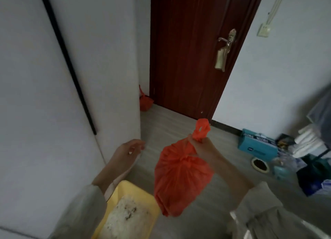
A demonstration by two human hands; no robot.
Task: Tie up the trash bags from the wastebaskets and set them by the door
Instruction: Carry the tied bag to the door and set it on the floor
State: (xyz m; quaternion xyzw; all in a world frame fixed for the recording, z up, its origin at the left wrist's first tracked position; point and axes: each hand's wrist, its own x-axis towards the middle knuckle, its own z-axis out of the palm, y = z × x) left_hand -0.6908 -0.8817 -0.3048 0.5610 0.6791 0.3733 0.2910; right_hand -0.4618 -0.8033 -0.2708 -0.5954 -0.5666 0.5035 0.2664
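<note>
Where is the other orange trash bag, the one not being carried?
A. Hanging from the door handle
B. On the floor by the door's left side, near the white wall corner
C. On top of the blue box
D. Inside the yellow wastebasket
B: the second orange bag sits on the floor left of the dark red door, while the right hand carries the tied orange bag.

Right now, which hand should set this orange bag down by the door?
Right hand: it already grips the tied orange bag by its handles. The left hand is empty and open beside the wall.
</note>
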